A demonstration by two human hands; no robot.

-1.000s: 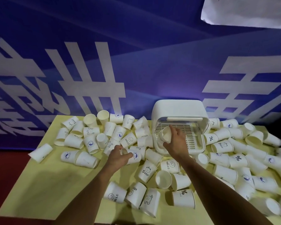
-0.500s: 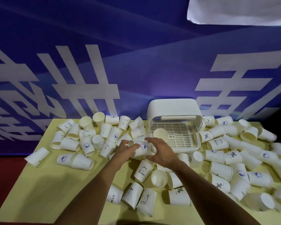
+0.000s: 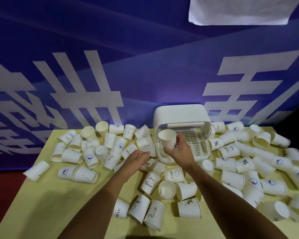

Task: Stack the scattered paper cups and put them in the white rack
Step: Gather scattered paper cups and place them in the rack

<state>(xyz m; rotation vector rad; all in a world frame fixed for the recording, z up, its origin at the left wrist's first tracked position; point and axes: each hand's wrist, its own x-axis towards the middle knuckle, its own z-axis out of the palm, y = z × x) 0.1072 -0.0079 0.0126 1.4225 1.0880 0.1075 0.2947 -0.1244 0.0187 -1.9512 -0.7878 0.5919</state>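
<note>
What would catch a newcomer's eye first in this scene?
Dozens of white paper cups lie tumbled across the yellow table, most on their sides. At the back middle stands the white rack; the right hand holds a cup up at its open front, while the left hand hovers low among the cups beside it. Behind it all hangs a blue banner with large white characters.
</note>
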